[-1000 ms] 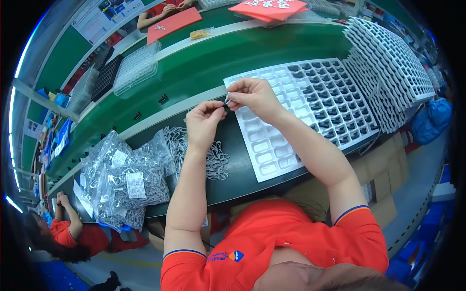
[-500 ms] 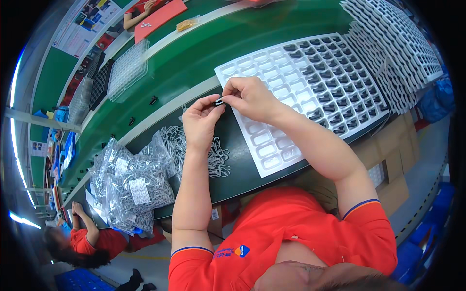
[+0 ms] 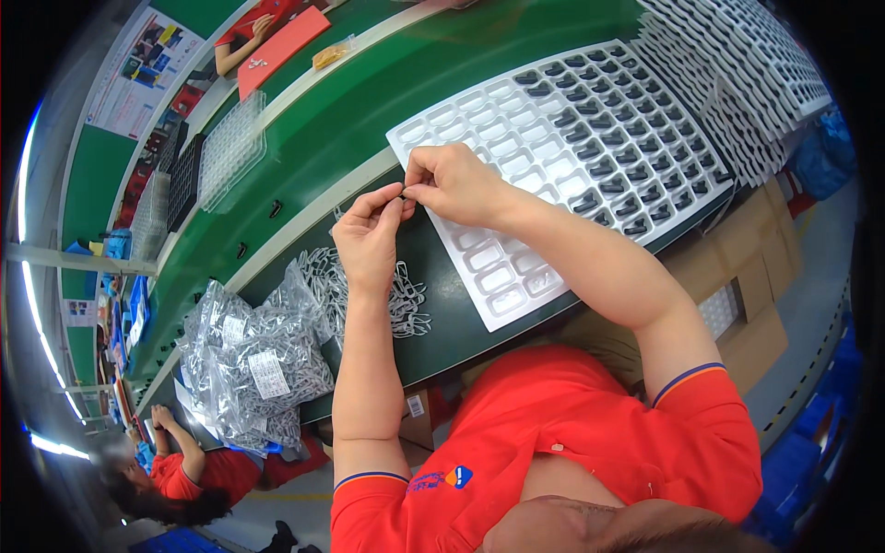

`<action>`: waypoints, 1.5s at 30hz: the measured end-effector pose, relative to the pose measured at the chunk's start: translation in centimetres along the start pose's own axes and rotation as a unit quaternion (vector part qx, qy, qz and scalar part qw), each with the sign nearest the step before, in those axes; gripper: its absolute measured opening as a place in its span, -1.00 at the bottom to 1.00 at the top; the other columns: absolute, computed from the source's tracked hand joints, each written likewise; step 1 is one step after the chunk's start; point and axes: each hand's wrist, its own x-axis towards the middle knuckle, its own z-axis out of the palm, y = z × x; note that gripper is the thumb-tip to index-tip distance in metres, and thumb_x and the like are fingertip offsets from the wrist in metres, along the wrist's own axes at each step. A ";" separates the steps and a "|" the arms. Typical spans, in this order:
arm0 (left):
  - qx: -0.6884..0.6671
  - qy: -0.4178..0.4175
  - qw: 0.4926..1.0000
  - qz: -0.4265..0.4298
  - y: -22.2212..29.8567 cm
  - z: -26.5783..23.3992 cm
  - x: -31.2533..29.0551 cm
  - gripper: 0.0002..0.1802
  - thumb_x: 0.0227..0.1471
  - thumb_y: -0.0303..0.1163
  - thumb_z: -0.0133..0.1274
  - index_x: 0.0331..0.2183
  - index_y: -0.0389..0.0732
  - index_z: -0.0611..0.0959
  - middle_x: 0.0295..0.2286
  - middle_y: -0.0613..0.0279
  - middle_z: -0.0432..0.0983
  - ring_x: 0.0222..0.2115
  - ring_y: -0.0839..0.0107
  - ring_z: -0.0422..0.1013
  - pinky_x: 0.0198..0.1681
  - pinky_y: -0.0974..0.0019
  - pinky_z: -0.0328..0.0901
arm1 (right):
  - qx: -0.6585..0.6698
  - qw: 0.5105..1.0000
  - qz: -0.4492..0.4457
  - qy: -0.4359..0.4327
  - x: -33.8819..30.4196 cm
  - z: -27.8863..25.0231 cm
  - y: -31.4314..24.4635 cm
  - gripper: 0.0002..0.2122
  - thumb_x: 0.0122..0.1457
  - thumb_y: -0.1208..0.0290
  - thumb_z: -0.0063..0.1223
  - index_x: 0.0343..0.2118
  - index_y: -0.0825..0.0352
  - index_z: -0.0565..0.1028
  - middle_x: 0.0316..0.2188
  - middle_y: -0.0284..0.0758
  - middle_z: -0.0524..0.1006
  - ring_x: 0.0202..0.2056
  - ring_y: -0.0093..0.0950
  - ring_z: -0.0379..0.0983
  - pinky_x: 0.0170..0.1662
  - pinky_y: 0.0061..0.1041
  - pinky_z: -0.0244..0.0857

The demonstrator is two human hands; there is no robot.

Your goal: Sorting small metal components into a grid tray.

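Note:
Fingertips of my left hand (image 3: 367,241) and my right hand (image 3: 458,186) meet in a pinch on a small black part (image 3: 403,194), mostly hidden by the fingers. Both hands are above the dark bench, at the left edge of a white moulded tray (image 3: 467,241). Rows of similar black parts (image 3: 601,168) fill the pockets on the tray's right side; the pockets on its left hold none. Beneath and beside my left wrist lies a loose pile of grey wire loops (image 3: 407,304).
Clear plastic bags (image 3: 263,364) of wire loops lie left of my left forearm. Stacked white trays (image 3: 737,69) rise at far right. Beyond runs a green belt (image 3: 336,124) with several scattered black parts (image 3: 276,209). A cardboard box (image 3: 737,263) stands below the bench. Co-workers (image 3: 198,470) sit nearby.
The whole view has shifted slightly. Both hands stay pinched together, and the black part, plainer before with a pale piece at it, now shows less between the fingers.

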 end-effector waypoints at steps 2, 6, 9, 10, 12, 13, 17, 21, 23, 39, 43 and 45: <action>0.001 -0.005 1.000 0.008 0.0 0.1 0.0 -0.80 0.11 -0.66 0.09 -0.18 -0.47 0.64 -0.32 0.10 0.62 -0.35 0.47 0.55 -0.18 0.44 0.47 | 0.011 1.000 0.007 -0.003 0.0 -0.1 0.1 -0.89 0.04 0.53 0.22 -0.46 0.42 0.49 -0.55 -0.19 0.57 -0.50 -0.36 0.53 -0.40 -0.43 0.37; 0.016 -0.035 0.999 0.023 0.4 0.5 1.0 -0.85 0.10 -0.66 0.08 -0.24 -0.45 0.65 -0.31 0.10 0.61 -0.35 0.47 0.55 -0.20 0.44 0.47 | -0.051 0.995 -0.075 0.028 0.0 -0.1 1.3 -0.86 0.04 0.48 0.23 -0.47 0.41 0.49 -0.52 -0.16 0.56 -0.46 -0.23 0.53 -0.37 -0.34 0.37; 0.247 -0.025 0.967 0.060 0.3 0.2 3.4 -0.87 0.01 -0.65 0.11 -0.31 -0.39 0.67 -0.37 0.12 0.64 -0.38 0.46 0.55 -0.24 0.40 0.46 | -0.074 0.993 -0.055 0.077 0.0 -0.6 1.5 -0.85 0.04 0.44 0.23 -0.47 0.40 0.49 -0.50 -0.14 0.56 -0.42 -0.16 0.52 -0.33 -0.29 0.37; 0.250 -0.027 0.966 0.066 0.5 -0.5 4.7 -0.87 0.01 -0.65 0.11 -0.31 -0.39 0.67 -0.37 0.12 0.64 -0.38 0.46 0.55 -0.24 0.40 0.46 | -0.080 0.992 -0.050 0.085 0.3 -0.4 1.1 -0.84 0.04 0.42 0.23 -0.47 0.39 0.50 -0.49 -0.13 0.56 -0.40 -0.12 0.51 -0.32 -0.26 0.37; 0.430 0.016 0.889 0.153 0.4 -1.4 8.8 -0.83 -0.09 -0.59 0.13 -0.35 -0.30 0.71 -0.43 0.10 0.66 -0.40 0.35 0.58 -0.26 0.33 0.45 | -0.097 0.992 -0.042 0.074 0.6 -1.3 0.1 -0.85 0.06 0.41 0.21 -0.46 0.39 0.51 -0.47 -0.12 0.57 -0.38 -0.12 0.52 -0.30 -0.24 0.37; 0.473 0.031 0.864 0.169 -0.1 -3.1 10.4 -0.84 -0.12 -0.56 0.13 -0.38 -0.26 0.71 -0.45 0.09 0.65 -0.40 0.28 0.59 -0.25 0.29 0.45 | -0.109 0.992 -0.032 0.055 0.8 -1.7 -0.3 -0.85 0.07 0.39 0.19 -0.45 0.39 0.52 -0.46 -0.10 0.57 -0.36 -0.11 0.53 -0.28 -0.23 0.38; 0.582 0.044 0.794 0.172 -1.9 -7.1 14.4 -0.79 -0.14 -0.49 0.14 -0.34 -0.21 0.71 -0.38 0.05 0.66 -0.33 0.14 0.59 -0.19 0.19 0.44 | -0.278 0.960 0.024 -0.029 1.9 -5.9 -0.2 -0.87 0.08 0.41 0.12 -0.39 0.38 0.55 -0.43 -0.08 0.59 -0.28 -0.09 0.54 -0.21 -0.18 0.40; 0.476 -0.002 0.854 0.212 0.4 -0.8 8.7 -0.76 -0.08 -0.51 0.19 -0.27 -0.28 0.64 -0.44 0.13 0.59 -0.40 0.29 0.53 -0.24 0.30 0.41 | -0.444 0.889 0.107 -0.039 3.5 -13.1 4.6 -0.84 0.04 0.49 0.04 -0.32 0.36 0.59 -0.35 -0.08 0.61 -0.17 -0.08 0.55 -0.09 -0.14 0.42; 0.261 -0.128 0.951 0.104 2.7 5.1 1.4 -0.82 0.01 -0.57 0.16 -0.26 -0.30 0.62 -0.45 0.28 0.55 -0.42 0.55 0.45 -0.29 0.46 0.35 | -0.480 0.867 0.135 -0.009 3.4 -17.6 7.2 -0.80 0.00 0.52 0.03 -0.28 0.35 0.59 -0.24 -0.07 0.60 -0.13 -0.11 0.54 -0.06 -0.14 0.42; -0.238 -0.197 0.924 -0.224 -0.7 14.7 -15.1 -0.25 0.07 -0.72 0.06 0.25 -0.27 0.18 0.16 0.03 0.16 0.14 0.14 0.31 0.11 0.27 0.32 | -0.484 0.847 0.205 -0.077 5.5 -23.4 9.7 -0.63 0.14 0.49 -0.05 0.04 0.17 0.50 0.03 -0.16 0.50 0.11 -0.16 0.39 0.12 -0.05 0.26; -0.210 -0.165 0.950 -0.164 -0.8 14.6 -14.9 -0.25 0.06 -0.72 0.05 0.25 -0.30 0.17 0.17 0.09 0.10 0.15 0.12 0.29 0.11 0.25 0.32 | -0.495 0.839 0.219 -0.058 4.8 -24.7 9.5 -0.61 0.11 0.51 -0.04 0.04 0.21 0.50 0.09 -0.15 0.46 0.17 -0.17 0.33 0.16 -0.01 0.21; -0.194 -0.155 0.958 -0.144 -0.2 14.3 -14.6 -0.25 0.06 -0.72 0.05 0.25 -0.30 0.17 0.17 0.10 0.09 0.15 0.11 0.29 0.10 0.25 0.33 | -0.500 0.836 0.220 -0.046 4.2 -25.4 9.6 -0.62 0.11 0.51 -0.04 0.03 0.23 0.50 0.10 -0.14 0.46 0.18 -0.16 0.32 0.17 -0.01 0.21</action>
